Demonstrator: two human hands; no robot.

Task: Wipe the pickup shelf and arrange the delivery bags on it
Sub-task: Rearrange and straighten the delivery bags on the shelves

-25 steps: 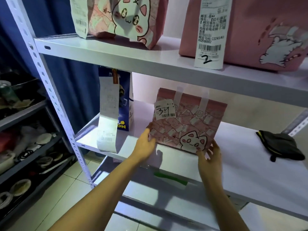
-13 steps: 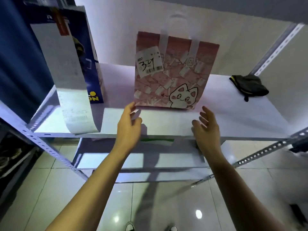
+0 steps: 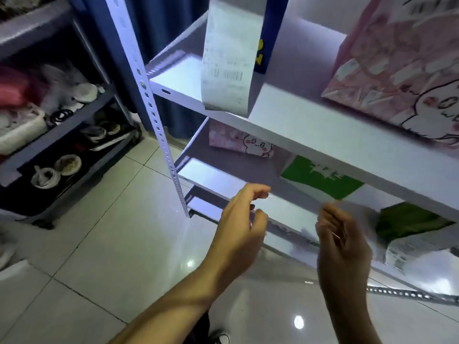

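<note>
The white pickup shelf carries a pink cat-print bag at the right and a blue bag with a long white receipt hanging over its front edge. One level lower lie a second pink cat bag and a green-and-white bag. A green bag lies lower still at the right. My left hand and my right hand hover in front of the lower shelf edge, fingers loosely curled, holding nothing, apart from the bags.
A white perforated upright stands at the shelf's left corner. A dark rack with bowls and dishes fills the left side. A blue curtain hangs behind. Glossy floor tiles lie below.
Both hands have let go of the pink cat bag on the shelf and dropped down toward the lower level. The view has tilted down and to the left.
</note>
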